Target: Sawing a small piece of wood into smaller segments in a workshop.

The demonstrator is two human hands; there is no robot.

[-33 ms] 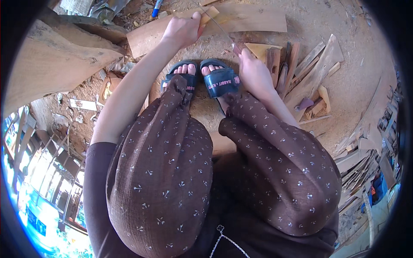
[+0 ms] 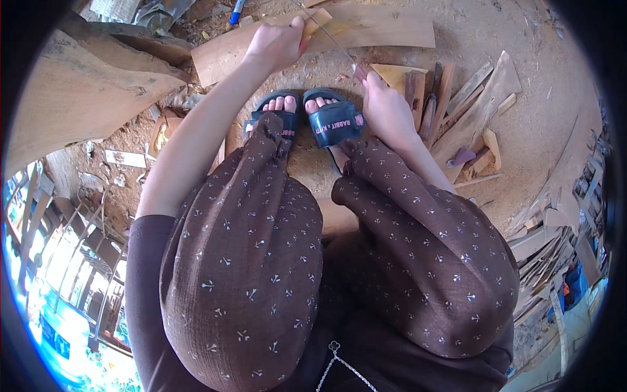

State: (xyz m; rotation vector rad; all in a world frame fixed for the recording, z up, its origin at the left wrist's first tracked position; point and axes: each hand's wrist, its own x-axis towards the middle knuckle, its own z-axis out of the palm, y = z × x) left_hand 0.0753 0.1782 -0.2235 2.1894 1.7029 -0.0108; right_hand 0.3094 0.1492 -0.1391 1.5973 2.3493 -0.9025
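My left hand (image 2: 274,47) is closed around a small light wood block (image 2: 318,23), near the top of the view, over a long curved board (image 2: 385,27) on the ground. In my right hand (image 2: 386,104) is the reddish-brown handle of a long, thin metal tool (image 2: 339,47). The tool's narrow shaft slants up and left to the wood block and seems to lie against it. Whether it is a file or a blade I cannot tell. My fingers hide part of the block and most of the handle.
Wood offcuts (image 2: 470,117) lie on the dirt right of my right hand, with a purple scrap (image 2: 462,156) among them. A large timber slab (image 2: 78,98) stands at left. A blue marker (image 2: 237,12) lies beyond my left hand. More scrap wood (image 2: 548,255) is piled at far right.
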